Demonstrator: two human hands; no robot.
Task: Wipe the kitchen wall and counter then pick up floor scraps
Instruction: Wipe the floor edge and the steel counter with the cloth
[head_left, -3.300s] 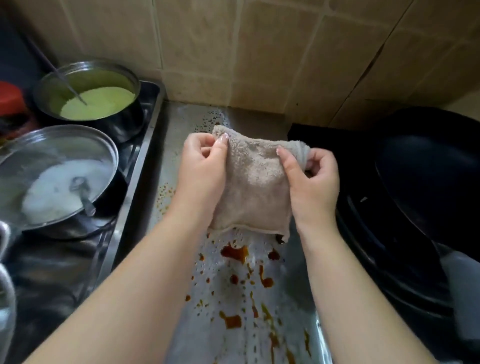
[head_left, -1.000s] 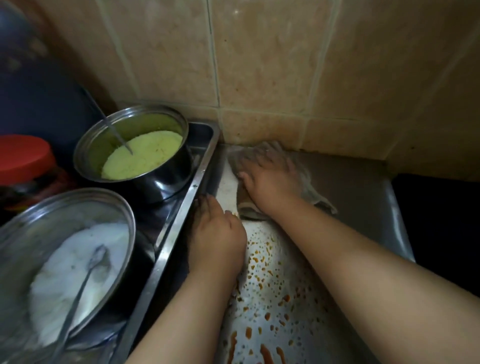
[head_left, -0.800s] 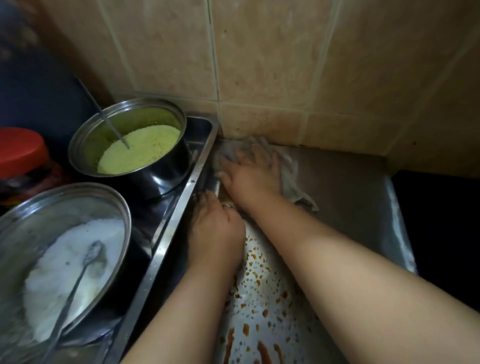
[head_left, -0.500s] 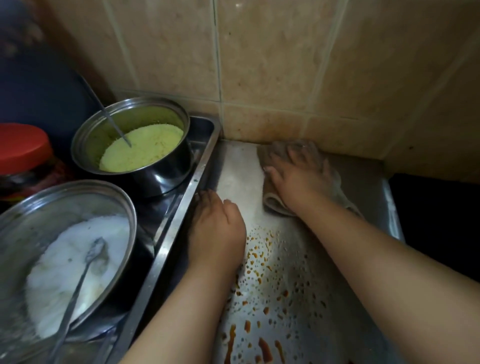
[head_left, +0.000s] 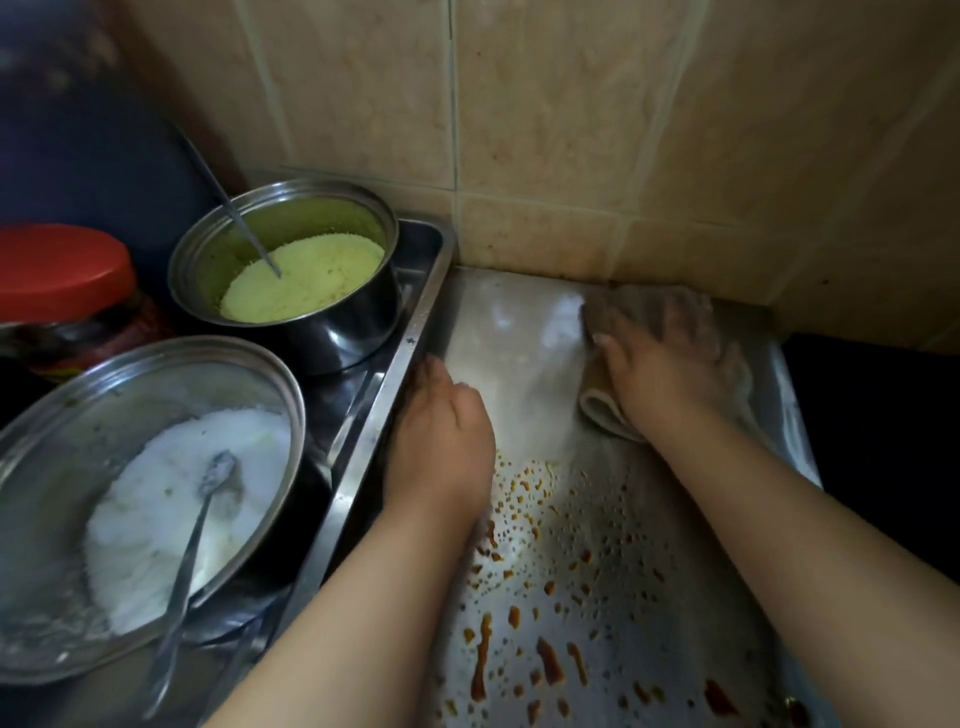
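Note:
A beige cloth (head_left: 605, 410) lies folded on the steel counter (head_left: 514, 332) near the back right corner, against the tiled wall (head_left: 545, 130). My right hand (head_left: 660, 364) presses flat on the cloth with fingers spread. My left hand (head_left: 441, 441) rests on the counter's left edge beside the tray rim, fingers pointing toward the wall, holding nothing. Orange-brown sauce spots (head_left: 540, 613) cover the near part of the counter; the far part looks wiped and shiny.
A steel tray (head_left: 410, 338) on the left holds a pot of yellow-green grains (head_left: 301, 280) with a spoon and a bowl of white powder (head_left: 156, 509) with a spoon. A red-lidded jar (head_left: 57, 280) stands at far left. A dark area lies right of the counter.
My right hand has slid the cloth from the back left corner rightward along the wall to the back right. My left hand has stayed on the counter's left edge.

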